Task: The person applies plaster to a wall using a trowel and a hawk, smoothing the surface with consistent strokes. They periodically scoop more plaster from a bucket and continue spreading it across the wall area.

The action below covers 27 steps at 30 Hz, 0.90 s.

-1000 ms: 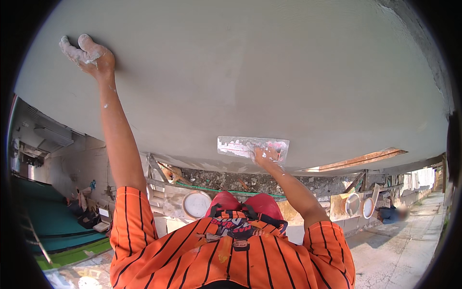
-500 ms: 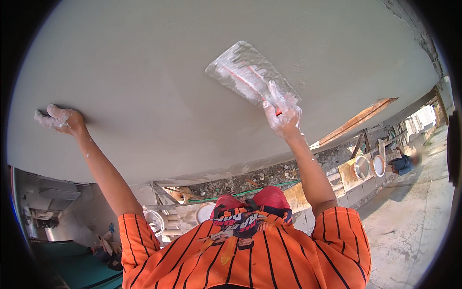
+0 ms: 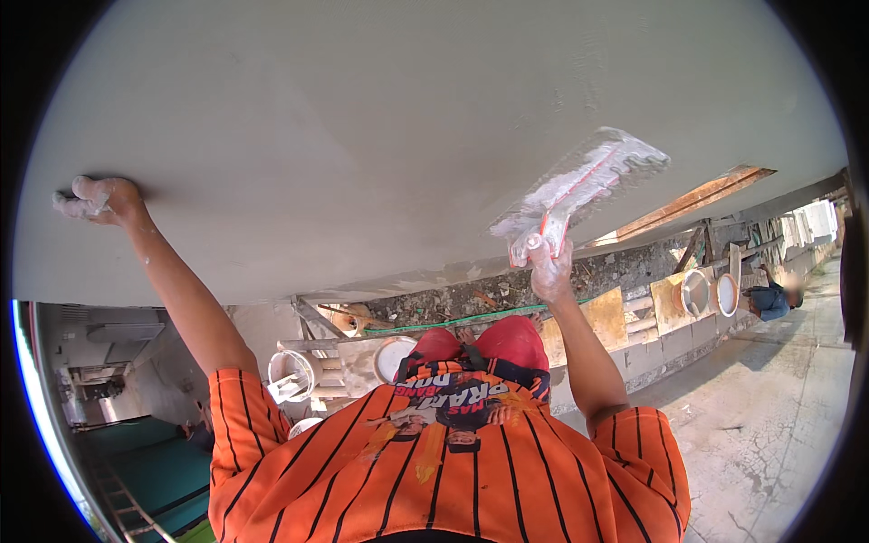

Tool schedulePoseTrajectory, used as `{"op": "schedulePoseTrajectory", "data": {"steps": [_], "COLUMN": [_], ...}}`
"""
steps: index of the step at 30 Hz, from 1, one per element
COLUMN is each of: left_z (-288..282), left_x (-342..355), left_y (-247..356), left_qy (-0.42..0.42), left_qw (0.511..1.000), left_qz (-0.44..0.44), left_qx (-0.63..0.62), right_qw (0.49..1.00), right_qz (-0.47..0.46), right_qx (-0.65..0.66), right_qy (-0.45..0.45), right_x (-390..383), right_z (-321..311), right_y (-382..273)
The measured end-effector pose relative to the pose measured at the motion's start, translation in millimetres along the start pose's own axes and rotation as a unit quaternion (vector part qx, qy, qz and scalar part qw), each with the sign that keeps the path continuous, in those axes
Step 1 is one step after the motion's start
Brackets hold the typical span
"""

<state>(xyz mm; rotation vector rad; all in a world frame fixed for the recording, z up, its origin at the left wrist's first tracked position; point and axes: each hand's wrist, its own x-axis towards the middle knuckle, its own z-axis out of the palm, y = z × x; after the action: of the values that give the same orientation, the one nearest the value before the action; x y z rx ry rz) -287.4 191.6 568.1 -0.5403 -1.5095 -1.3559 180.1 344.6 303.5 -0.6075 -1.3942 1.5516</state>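
Note:
My left hand (image 3: 102,201), smeared with white paste, rests against the smooth grey plastered surface (image 3: 362,136) at upper left, fingers open and slightly bent, nothing visible in them. At right, my right hand (image 3: 549,262) grips the handle of a rectangular steel trowel (image 3: 588,185), whose blade is coated in white and grey paste and tilted at a slant against the plaster. A long bare-timber opening (image 3: 688,204) cuts the surface just right of the trowel.
Scaffold boards (image 3: 579,330) run below the plaster, holding a white bucket (image 3: 291,371) and several round tubs. A person in blue (image 3: 772,297) is on the pavement (image 3: 742,407) at right. A green hose (image 3: 407,326) crosses the rubble. A ladder (image 3: 122,498) stands at lower left.
The trowel has moved up from the surface's lower edge, then right, and turned to slant the other way. My left hand has come down and leftward in the view.

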Motion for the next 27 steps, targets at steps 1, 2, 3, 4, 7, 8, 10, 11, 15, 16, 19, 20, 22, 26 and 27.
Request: {"op": "schedulePoseTrajectory", "data": {"steps": [1, 2, 3, 4, 7, 8, 10, 11, 15, 16, 19, 20, 22, 26, 27], "left_z": [1.2, -0.8, 0.8, 5.6, -7.8, 2.2, 4.3, 3.1, -1.3, 2.4, -10.3, -13.9, 1.0, 4.7, 4.8], "left_x": [3.0, 2.6, -0.9, -5.3, 9.4, 2.3, 0.1, 0.2, 2.1, -1.2, 7.8, 10.9, -0.9, -0.7, -0.7], "left_y": [-0.7, 0.9, 5.0, 13.3, 6.9, -2.2, 0.4, 4.4, 1.4, 0.3, 7.9, 7.4, -2.6, -7.0, -1.5], "left_qy": [0.004, 0.009, 0.012, 0.006, 0.024, 0.026, 0.029, 0.031, 0.045, 0.047, 0.062, 0.069, 0.067, 0.066, 0.064], "left_qw": [1.000, 1.000, 0.999, 1.000, 0.998, 0.998, 0.997, 0.998, 0.997, 0.997, 0.997, 0.996, 0.996, 0.997, 0.997], "left_qz": [0.012, 0.024, 0.032, 0.022, 0.048, 0.059, 0.065, 0.055, 0.057, 0.053, 0.049, 0.058, 0.059, 0.048, 0.038], "left_qx": [0.012, 0.018, 0.017, 0.005, 0.015, 0.014, 0.014, 0.006, 0.002, -0.003, 0.002, 0.005, -0.001, -0.005, -0.014], "right_qw": [0.990, 0.962, 0.928, 0.913, 0.824, 0.801, 0.777, 0.766, 0.727, 0.720, 0.758, 0.774, 0.786, 0.812, 0.817], "right_qz": [0.025, 0.047, 0.044, 0.022, -0.118, -0.098, -0.148, -0.220, -0.357, -0.357, -0.355, -0.355, -0.332, -0.289, -0.286], "right_qx": [-0.131, -0.261, -0.357, -0.398, -0.549, -0.585, -0.610, -0.604, -0.576, -0.575, -0.475, -0.436, -0.399, -0.298, -0.253], "right_qy": [-0.037, -0.065, -0.098, -0.089, -0.080, -0.077, -0.049, -0.020, 0.111, 0.152, 0.272, 0.292, 0.336, 0.411, 0.433], "right_x": [1.1, 3.2, 5.5, 3.7, 22.3, 33.6, 63.6, 81.3, 128.7, 138.0, 172.3, 184.8, 198.7, 217.6, 220.2], "right_z": [6.1, 14.8, 25.9, 36.2, 47.8, 35.3, 12.7, 2.4, -13.3, -21.7, -53.3, -67.7, -110.4, -219.7, -237.8], "right_y": [10.7, 22.9, 43.5, 73.8, 108.3, 105.6, 81.4, 45.3, -120.5, -155.2, -236.7, -249.2, -269.7, -248.4, -234.1]}}
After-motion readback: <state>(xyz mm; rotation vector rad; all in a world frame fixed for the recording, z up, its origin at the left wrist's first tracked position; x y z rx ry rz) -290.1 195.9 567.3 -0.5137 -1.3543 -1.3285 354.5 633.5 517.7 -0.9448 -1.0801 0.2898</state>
